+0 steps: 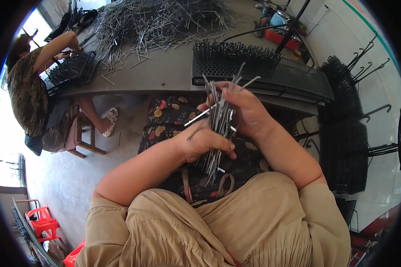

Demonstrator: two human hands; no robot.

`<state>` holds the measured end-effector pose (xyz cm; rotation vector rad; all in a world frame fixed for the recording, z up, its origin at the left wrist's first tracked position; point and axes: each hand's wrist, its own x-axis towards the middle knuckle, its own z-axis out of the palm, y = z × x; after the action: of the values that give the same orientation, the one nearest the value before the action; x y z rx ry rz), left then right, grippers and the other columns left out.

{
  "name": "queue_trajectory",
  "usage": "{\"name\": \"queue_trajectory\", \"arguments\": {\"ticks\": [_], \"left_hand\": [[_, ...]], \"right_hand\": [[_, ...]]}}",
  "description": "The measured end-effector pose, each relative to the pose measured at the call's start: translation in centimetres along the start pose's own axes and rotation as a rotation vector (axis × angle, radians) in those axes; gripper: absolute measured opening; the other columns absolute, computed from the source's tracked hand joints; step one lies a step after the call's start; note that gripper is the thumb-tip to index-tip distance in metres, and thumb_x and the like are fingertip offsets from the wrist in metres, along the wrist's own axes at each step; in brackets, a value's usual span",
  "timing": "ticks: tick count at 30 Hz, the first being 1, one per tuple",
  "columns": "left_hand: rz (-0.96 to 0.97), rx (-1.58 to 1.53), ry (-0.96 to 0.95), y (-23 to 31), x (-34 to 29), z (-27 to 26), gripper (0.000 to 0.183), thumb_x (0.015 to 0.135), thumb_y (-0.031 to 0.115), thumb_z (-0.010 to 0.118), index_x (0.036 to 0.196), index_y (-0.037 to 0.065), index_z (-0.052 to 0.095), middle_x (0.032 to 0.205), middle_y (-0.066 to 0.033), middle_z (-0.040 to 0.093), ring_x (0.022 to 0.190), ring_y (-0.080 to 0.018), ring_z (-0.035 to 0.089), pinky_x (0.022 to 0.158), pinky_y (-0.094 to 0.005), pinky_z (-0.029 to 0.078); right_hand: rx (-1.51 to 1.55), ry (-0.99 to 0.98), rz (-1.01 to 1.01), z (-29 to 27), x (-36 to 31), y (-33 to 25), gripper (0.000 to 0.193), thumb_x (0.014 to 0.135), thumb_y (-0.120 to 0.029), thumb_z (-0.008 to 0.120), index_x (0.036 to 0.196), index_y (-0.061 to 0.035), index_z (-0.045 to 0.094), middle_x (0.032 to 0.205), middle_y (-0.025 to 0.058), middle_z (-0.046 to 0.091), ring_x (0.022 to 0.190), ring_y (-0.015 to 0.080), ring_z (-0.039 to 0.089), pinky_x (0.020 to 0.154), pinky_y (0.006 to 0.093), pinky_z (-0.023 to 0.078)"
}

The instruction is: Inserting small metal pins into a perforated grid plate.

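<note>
A loose bundle of thin grey metal rods (218, 120) is held between my two hands above my lap. My left hand (205, 141) wraps round the lower part, its thumb lying across the rods. Round the upper part curls my right hand (245, 107), with its thumb near the rod tops. Several rods stick out crookedly at the top and left side. In front of my hands, on the table edge, stands a black perforated rack (294, 73), with many small dark pieces upright in its left and back part.
A big heap of similar rods (151, 26) covers the back of the grey table (165, 73). At the left, another person (29, 89) sits working at a similar rack (69, 71). Black racks with hooks (343, 147) hang along the right wall. Red stools (44, 222) stand lower left.
</note>
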<state>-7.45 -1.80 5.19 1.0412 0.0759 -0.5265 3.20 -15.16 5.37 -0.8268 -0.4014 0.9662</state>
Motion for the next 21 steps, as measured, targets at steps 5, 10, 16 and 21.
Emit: {"name": "queue_trajectory", "arguments": {"ticks": [5,10,16,21], "left_hand": [[0.035,0.336,0.050,2.2,2.0,-1.5,0.020,0.072,0.002,0.064,0.091,-0.002,0.059,0.071,-0.0091,0.061,0.065,-0.0191,0.063,0.058,-0.0324,0.049],[0.289,0.748,0.058,1.5,6.4,-2.9,0.027,0.073,0.007,0.062,0.099,0.000,0.062,0.087,-0.0098,0.065,0.081,-0.0201,0.064,0.072,-0.0326,0.050],[0.168,0.770,0.120,1.6,10.1,-1.7,0.036,0.070,0.010,0.063,0.104,-0.001,0.059,0.092,-0.0184,0.065,0.090,-0.0328,0.064,0.083,-0.0386,0.050],[0.338,0.900,0.008,1.1,12.8,-0.7,0.040,0.070,0.012,0.064,0.108,-0.001,0.059,0.096,-0.0191,0.065,0.094,-0.0327,0.063,0.086,-0.0377,0.050]], "right_hand": [[0.003,0.078,0.023,-1.3,3.1,-0.8,0.028,0.092,-0.022,0.062,0.109,-0.0006,0.058,0.101,0.0152,0.065,0.106,0.0339,0.063,0.096,0.0444,0.049],[-0.090,0.089,0.023,-3.3,4.2,-2.7,0.025,0.089,-0.019,0.061,0.106,-0.0017,0.056,0.112,0.0249,0.062,0.113,0.0360,0.060,0.101,0.0443,0.046],[-0.038,-0.010,0.176,-7.6,3.6,-5.6,0.028,0.086,-0.018,0.060,0.108,-0.0027,0.050,0.105,0.0258,0.065,0.109,0.0415,0.062,0.100,0.0487,0.047],[-0.029,-0.123,0.032,-9.7,3.3,-6.2,0.036,0.080,-0.021,0.062,0.109,-0.0035,0.049,0.081,0.0153,0.065,0.096,0.0352,0.067,0.098,0.0455,0.047]]}}
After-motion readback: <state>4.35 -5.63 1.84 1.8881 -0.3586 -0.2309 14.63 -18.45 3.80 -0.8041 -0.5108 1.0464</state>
